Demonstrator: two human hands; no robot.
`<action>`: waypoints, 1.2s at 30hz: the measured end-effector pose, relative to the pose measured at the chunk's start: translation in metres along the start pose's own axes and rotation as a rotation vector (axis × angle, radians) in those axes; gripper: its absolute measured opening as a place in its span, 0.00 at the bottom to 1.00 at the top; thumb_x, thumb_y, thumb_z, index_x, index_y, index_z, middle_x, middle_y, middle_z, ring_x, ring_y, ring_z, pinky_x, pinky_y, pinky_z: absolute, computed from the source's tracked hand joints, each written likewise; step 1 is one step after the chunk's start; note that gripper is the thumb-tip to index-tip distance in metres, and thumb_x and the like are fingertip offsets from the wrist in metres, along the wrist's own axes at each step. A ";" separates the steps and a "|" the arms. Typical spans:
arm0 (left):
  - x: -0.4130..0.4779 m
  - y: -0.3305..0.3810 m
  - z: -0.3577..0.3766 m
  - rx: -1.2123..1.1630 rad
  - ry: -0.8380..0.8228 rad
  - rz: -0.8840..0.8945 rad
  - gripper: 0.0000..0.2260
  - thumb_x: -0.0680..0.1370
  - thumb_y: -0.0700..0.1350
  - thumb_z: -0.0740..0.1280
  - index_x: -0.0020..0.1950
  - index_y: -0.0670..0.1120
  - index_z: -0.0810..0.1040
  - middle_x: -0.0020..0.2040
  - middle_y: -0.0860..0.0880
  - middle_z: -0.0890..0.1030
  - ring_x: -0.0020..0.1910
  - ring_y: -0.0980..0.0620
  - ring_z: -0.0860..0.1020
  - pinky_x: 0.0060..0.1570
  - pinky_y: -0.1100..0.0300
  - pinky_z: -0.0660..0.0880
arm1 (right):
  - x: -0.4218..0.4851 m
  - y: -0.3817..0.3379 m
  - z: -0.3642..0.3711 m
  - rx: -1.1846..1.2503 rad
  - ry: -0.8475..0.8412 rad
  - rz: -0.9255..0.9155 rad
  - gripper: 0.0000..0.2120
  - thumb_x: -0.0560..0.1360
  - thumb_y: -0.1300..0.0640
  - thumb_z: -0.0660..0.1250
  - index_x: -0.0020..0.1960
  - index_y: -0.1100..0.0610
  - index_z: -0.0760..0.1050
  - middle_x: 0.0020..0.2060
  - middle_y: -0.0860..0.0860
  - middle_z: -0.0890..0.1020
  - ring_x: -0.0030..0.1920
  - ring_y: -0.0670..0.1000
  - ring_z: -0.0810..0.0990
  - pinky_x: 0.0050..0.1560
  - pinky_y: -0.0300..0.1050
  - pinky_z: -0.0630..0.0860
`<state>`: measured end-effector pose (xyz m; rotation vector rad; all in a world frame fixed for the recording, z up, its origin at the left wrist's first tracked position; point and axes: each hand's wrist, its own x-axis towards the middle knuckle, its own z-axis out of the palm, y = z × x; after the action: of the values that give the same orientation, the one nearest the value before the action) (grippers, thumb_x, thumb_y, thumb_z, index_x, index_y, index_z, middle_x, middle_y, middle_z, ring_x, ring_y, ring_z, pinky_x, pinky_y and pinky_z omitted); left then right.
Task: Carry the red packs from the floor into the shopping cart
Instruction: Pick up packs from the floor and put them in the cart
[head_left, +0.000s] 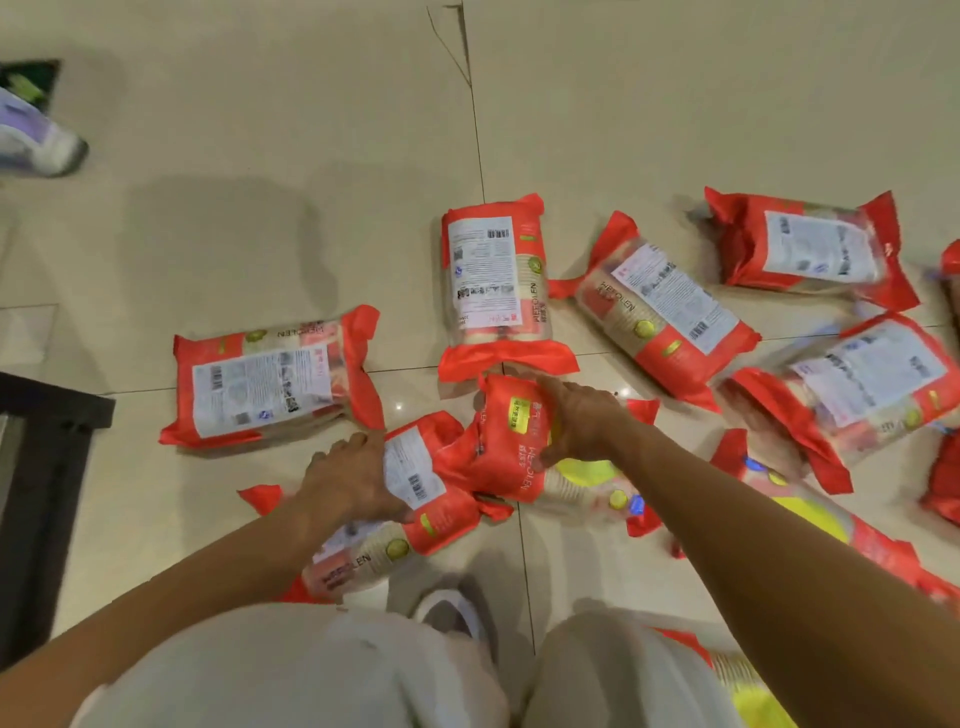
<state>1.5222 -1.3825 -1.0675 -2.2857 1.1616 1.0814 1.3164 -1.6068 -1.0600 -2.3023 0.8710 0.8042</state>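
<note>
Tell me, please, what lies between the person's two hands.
In the head view, the white-label pack under the left hand meets the yellow-label pack gripped by the right hand there.
</note>
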 end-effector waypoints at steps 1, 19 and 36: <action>0.003 -0.003 0.002 -0.015 -0.008 0.001 0.56 0.63 0.71 0.78 0.81 0.46 0.58 0.73 0.46 0.70 0.71 0.44 0.70 0.69 0.47 0.70 | 0.002 0.001 0.002 -0.024 0.009 0.019 0.63 0.61 0.35 0.82 0.83 0.42 0.46 0.77 0.56 0.68 0.73 0.62 0.70 0.74 0.57 0.65; -0.021 -0.035 0.036 -0.352 0.031 0.006 0.33 0.57 0.67 0.79 0.53 0.54 0.70 0.49 0.54 0.78 0.47 0.55 0.79 0.48 0.54 0.80 | -0.039 -0.001 0.047 0.169 0.058 0.209 0.51 0.62 0.34 0.81 0.75 0.53 0.63 0.67 0.56 0.72 0.67 0.58 0.69 0.68 0.55 0.72; -0.342 0.001 -0.302 -1.309 0.870 -0.277 0.37 0.55 0.68 0.76 0.58 0.52 0.73 0.55 0.51 0.82 0.53 0.46 0.83 0.54 0.44 0.79 | -0.309 -0.204 -0.324 0.941 0.750 0.129 0.36 0.66 0.52 0.84 0.63 0.56 0.64 0.48 0.46 0.77 0.50 0.54 0.80 0.57 0.53 0.79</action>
<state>1.5369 -1.3845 -0.6111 -4.0247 0.1451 0.7885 1.3817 -1.5683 -0.5737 -1.6385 1.3381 -0.4472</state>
